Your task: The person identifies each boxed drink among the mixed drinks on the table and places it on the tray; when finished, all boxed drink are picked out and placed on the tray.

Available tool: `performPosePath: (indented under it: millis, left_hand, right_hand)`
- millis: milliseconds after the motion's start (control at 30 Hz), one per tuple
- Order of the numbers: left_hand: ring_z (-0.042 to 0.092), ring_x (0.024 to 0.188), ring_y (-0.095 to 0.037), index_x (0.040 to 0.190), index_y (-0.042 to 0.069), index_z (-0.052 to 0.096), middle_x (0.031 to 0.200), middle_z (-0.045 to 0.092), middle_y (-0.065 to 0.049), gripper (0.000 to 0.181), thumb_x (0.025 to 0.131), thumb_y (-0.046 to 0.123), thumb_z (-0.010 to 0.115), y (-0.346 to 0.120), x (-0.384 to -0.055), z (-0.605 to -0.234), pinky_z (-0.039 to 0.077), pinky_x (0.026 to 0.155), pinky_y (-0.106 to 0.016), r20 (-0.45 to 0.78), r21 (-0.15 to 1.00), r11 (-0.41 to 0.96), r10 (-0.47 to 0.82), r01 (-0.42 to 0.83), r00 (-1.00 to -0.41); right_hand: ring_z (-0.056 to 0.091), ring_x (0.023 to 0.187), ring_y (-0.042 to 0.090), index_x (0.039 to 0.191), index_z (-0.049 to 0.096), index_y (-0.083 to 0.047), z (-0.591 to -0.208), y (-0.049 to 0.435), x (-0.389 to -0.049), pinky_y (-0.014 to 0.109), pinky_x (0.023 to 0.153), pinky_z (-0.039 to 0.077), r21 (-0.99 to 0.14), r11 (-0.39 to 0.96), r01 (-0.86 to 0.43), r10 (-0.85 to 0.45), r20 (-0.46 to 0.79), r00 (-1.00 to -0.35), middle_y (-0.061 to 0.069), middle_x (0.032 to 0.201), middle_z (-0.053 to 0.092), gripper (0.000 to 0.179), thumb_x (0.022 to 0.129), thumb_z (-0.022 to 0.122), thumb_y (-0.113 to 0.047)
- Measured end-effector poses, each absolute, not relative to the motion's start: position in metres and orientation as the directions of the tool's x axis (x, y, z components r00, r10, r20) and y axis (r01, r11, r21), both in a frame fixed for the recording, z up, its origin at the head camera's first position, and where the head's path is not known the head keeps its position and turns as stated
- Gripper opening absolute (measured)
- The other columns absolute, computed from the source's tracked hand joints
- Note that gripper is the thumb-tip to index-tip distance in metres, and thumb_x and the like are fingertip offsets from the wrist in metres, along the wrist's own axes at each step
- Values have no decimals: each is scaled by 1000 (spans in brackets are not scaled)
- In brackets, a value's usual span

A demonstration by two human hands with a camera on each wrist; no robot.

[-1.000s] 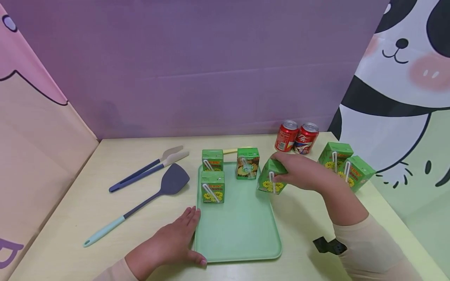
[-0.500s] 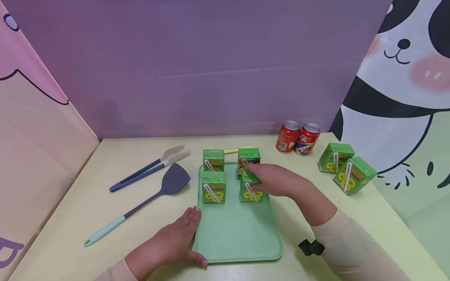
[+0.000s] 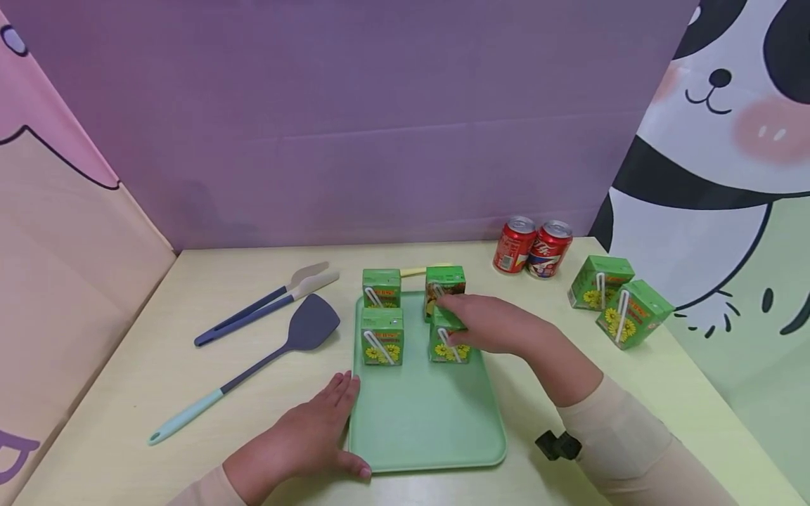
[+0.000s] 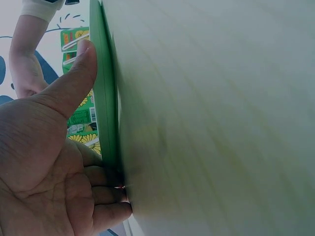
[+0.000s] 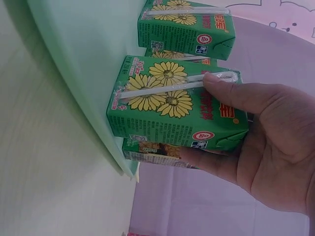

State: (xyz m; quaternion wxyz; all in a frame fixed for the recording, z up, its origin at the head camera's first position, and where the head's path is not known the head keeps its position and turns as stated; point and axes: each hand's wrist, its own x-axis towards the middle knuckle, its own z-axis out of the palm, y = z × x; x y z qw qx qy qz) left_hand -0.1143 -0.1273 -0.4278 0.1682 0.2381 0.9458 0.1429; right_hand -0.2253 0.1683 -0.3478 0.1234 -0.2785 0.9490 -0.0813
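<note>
From where I stand, the person's right hand is grasping a green drink carton, thumb over the white straw on its front and fingers behind it. That carton is upright at the right side of the green tray, just in front of a carton with a brown picture. Over on the tray's left side, 2 more cartons stand in a row, the front left carton and the back left carton. The left hand is spread and unclenched, resting against the tray's left edge, its thumb by the near corner.

Off to the right, 2 more cartons lean at angles close together, the farther carton and the nearer carton. At the table's back are 2 red cans side by side. To the left lie a dark spatula and blue-handled tongs.
</note>
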Motion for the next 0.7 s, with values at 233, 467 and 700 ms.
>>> performPosePath:
  millis: [233, 467, 700]
  left_hand:
    - [14, 151, -35, 155, 0, 19, 163, 15, -20, 129, 65, 75, 71, -127, -114, -428, 34, 112, -54, -249, 346, 848, 496, 402, -832]
    - [14, 151, -35, 155, -1, 19, 163, 15, -20, 129, 65, 74, 73, -127, -114, -427, 32, 113, -53, -255, 356, 847, 495, 395, -830]
    - [15, 151, -35, 155, -1, 20, 163, 16, -20, 128, 65, 74, 73, -127, -113, -426, 34, 112, -53, -240, 353, 844, 498, 403, -833]
  right_hand:
    - [48, 133, 26, 146, 44, -14, -341, 190, -231, 50, 107, 42, -347, 805, -481, -545, -115, -830, 6, 144, 51, 75, 87, 67, -55]
    - [49, 130, 33, 144, 42, -14, -317, 236, -240, 56, 103, 43, -324, 850, -415, -444, -17, -896, 11, 140, 54, 70, 90, 65, -52]
    - [39, 131, 44, 146, 37, -2, -296, 301, -251, 65, 103, 38, -283, 920, -271, -282, 3, -959, 25, 144, 42, 76, 92, 64, -48]
